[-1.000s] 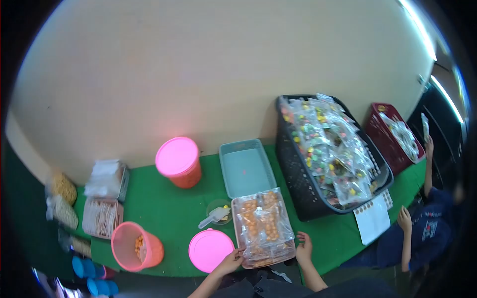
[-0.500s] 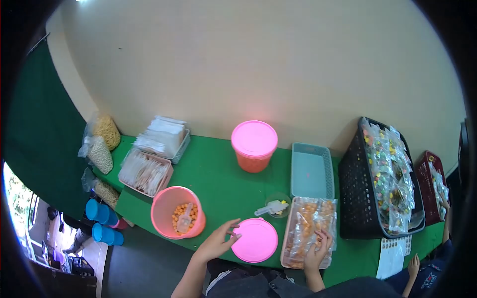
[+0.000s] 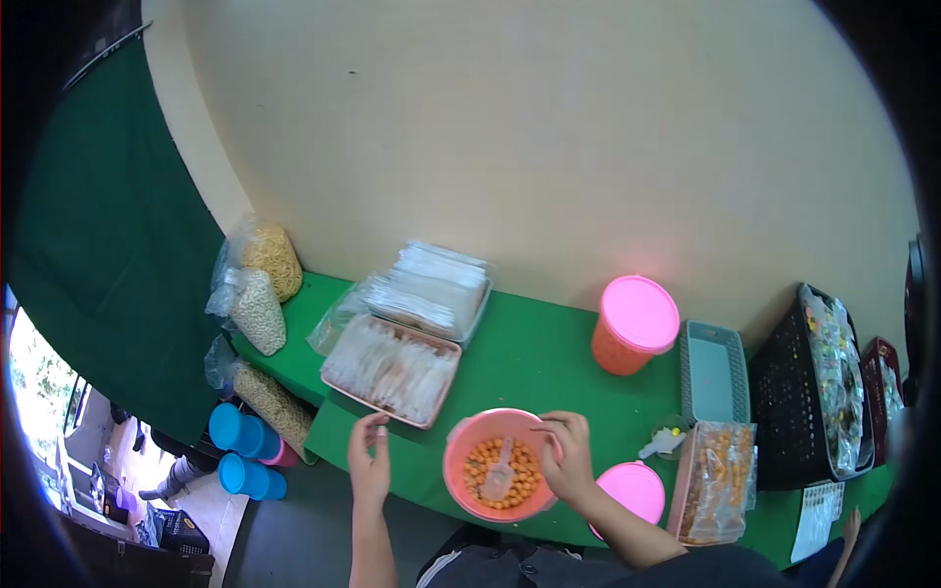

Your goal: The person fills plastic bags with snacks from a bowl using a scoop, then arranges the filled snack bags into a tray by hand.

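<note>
My right hand (image 3: 570,459) is at the right rim of a pink tub (image 3: 454,470), its fingers bent over the side handle. Inside the tub lie round orange snack balls (image 3: 520,482) and a clear scoop (image 3: 499,476). My left hand (image 3: 370,468) is raised left of the tub, fingers apart and nothing in it. It is just below a pink basket (image 3: 427,421) of small clear bags with paper slips (image 3: 387,367). A pink lid (image 3: 635,490) lies right of the tub, partly behind my right forearm.
A lidded pink container (image 3: 632,328) and a grey-green basket (image 3: 714,367) stand toward the wall. Right are a tray of filled orange snack bags (image 3: 716,480) and a tall black basket (image 3: 784,402). Snack sacks (image 3: 260,309) and blue containers (image 3: 240,431) are left. Another person's hand (image 3: 851,529) shows at right.
The view has turned left. My right hand has left the filled bags and come to the tub's rim. My left hand has moved from beside the lid to the tub's left.
</note>
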### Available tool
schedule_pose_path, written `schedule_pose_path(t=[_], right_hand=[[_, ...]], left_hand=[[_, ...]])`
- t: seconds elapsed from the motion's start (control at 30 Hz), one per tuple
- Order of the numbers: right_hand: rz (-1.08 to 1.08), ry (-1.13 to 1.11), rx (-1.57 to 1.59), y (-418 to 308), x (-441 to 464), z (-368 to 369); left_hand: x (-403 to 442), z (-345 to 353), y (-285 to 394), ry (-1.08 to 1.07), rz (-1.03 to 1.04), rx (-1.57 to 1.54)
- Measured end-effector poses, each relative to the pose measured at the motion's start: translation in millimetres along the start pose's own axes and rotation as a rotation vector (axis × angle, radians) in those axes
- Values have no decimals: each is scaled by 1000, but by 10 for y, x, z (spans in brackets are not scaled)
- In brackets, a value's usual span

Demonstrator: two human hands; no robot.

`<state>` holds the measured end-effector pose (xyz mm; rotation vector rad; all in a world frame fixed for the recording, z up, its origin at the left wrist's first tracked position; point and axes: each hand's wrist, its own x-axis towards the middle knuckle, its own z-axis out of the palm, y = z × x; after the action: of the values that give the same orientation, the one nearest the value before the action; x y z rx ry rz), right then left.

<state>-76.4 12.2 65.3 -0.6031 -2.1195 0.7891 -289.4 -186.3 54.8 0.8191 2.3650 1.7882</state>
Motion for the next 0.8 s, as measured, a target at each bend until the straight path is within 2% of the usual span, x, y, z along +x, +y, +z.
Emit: schedule_pose_path(t=[0.03, 0.1, 0.17, 0.2, 0.23, 0.27, 0.33, 0.37, 0.43, 0.47, 0.5, 0.57, 0.6, 0.67, 0.8], right_hand=[[-84, -74, 16, -77, 177, 232], [-181, -154, 39, -184, 488, 742], [-277, -358, 26, -184, 774, 1328], [-335, -459, -28, -126, 930, 1655], [-385, -559, -86, -40, 1047, 1981], [-381, -562, -90, 44, 1130, 2292], [-474, -795, -338, 201, 1243, 2795], [-474, -798, -342, 237, 1256, 2949], [-540, -939, -538, 322, 1187, 3210], [-678, -809, -549, 534, 1082, 3397], [-681, -809, -550, 563, 1088, 3459], [-919, -653, -616, 613, 1087, 3565], [-924, -654, -617, 565, 1124, 3564], [-891, -868, -737, 459, 1221, 3550], [-978, -753, -758, 425, 1255, 3387]], left_hand=[[108, -16, -198, 11, -1, 0], [323, 65, -655, -172, 177, 333], [449, 231, -1132, -321, 180, 299], [538, 291, -1249, -307, 177, 295], [596, 341, -1346, -288, 276, 574], [655, 351, -1441, -275, 378, 853], [829, 274, -1593, -280, 303, 886], [922, 215, -1675, -278, 228, 926], [1040, 94, -1810, -303, 233, 993], [1091, 39, -1816, -252, 228, 975], [1133, -7, -1835, -201, 223, 958], [1229, -90, -1855, -209, 199, 966], [1255, -105, -1883, -218, 174, 973], [1287, -107, -1909, -210, 155, 973], [1287, -84, -2003, -230, 113, 942]])
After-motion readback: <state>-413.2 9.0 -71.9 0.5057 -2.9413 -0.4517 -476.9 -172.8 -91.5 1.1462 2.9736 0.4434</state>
